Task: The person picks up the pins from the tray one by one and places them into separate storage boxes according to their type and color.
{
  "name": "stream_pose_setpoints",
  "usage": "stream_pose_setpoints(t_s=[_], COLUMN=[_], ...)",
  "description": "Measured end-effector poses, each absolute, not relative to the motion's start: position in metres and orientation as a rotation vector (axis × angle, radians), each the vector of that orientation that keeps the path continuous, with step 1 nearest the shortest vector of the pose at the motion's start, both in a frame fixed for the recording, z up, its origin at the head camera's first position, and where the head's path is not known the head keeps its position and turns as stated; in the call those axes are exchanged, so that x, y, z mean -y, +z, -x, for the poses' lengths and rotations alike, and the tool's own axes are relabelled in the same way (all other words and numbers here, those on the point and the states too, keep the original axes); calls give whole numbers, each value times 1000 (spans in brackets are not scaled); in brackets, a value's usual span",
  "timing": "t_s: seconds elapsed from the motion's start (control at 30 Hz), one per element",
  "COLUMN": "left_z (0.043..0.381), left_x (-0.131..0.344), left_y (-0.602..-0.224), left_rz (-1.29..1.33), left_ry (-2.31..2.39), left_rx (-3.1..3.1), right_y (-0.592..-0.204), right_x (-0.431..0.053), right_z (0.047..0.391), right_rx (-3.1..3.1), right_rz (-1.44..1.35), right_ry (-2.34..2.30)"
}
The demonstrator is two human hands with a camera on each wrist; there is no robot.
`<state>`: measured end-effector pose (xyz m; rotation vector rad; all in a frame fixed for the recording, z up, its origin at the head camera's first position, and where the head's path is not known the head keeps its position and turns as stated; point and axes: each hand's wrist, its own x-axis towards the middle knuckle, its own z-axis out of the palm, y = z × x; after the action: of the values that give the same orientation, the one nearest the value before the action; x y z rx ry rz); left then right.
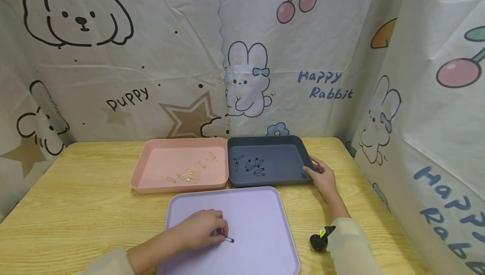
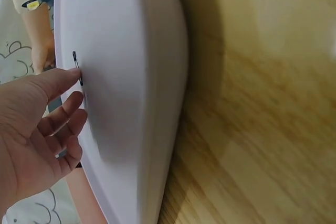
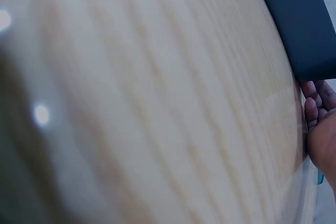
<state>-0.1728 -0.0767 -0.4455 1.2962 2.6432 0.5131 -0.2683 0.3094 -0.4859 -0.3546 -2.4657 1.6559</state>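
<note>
On the lilac tray (image 1: 251, 224), a single black safety pin (image 1: 229, 239) lies at the fingertips of my left hand (image 1: 202, 229). The left wrist view shows the thumb on that pin, with the other fingers curled close by. My right hand (image 1: 323, 178) grips the right rim of the dark grey tray (image 1: 282, 174), thumb over the edge and fingers outside. Inside that tray are several black safety pins (image 1: 259, 172), gathered toward its left side. The pink tray (image 1: 159, 161) holds several gold safety pins (image 1: 194, 175), some bunched and some apart.
All three trays stand on a wooden table (image 1: 94, 207). The pink and dark grey trays touch side by side behind the lilac one. A printed curtain (image 1: 182, 56) hangs along the back and sides. A black device (image 1: 319, 241) is at the right wrist.
</note>
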Motion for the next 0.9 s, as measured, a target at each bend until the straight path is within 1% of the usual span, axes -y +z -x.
stream_pose_setpoints(t_s=[0.23, 0.53, 0.73, 0.9], left_z=[168, 169, 179, 193], left_x=[69, 64, 61, 52], left_y=[-442, -440, -438, -426], left_rz=[-1275, -1231, -1197, -1085], left_ry=[424, 442, 534, 604], left_rx=[-2662, -2612, -2619, -2629], right_y=[-486, -485, -484, -483], right_x=[-310, -309, -309, -309], right_z=[267, 267, 266, 266], right_rx=[2453, 2458, 2464, 2458], right_rz=[354, 341, 328, 327], right_ry=[1671, 1673, 1682, 1683])
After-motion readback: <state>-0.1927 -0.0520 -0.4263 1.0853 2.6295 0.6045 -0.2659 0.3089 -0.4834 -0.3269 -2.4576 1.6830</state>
